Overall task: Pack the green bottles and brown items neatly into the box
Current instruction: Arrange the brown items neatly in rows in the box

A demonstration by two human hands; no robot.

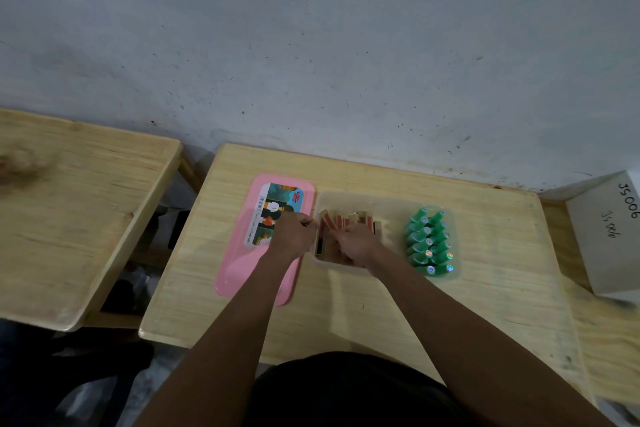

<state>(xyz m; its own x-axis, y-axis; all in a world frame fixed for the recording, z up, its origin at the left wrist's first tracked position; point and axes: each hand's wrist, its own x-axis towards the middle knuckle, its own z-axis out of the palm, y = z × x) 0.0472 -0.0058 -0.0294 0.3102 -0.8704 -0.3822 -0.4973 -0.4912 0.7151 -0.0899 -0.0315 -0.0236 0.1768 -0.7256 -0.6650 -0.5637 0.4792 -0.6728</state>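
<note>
Sharing the box (381, 198): green bottles (429, 241) beside brown items (350, 218)

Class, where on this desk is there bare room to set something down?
Free: the table in front of the clear box, and the strip right of the green bottles. Crowded: the box's left end, where left hand, right hand and brown items meet beside the pink lid.

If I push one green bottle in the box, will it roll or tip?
Freed, it would probably roll: the green bottles look round and lie slanted. Packed in two tight rows, neighbours likely hold each one. Being small, they are probably light.
</note>
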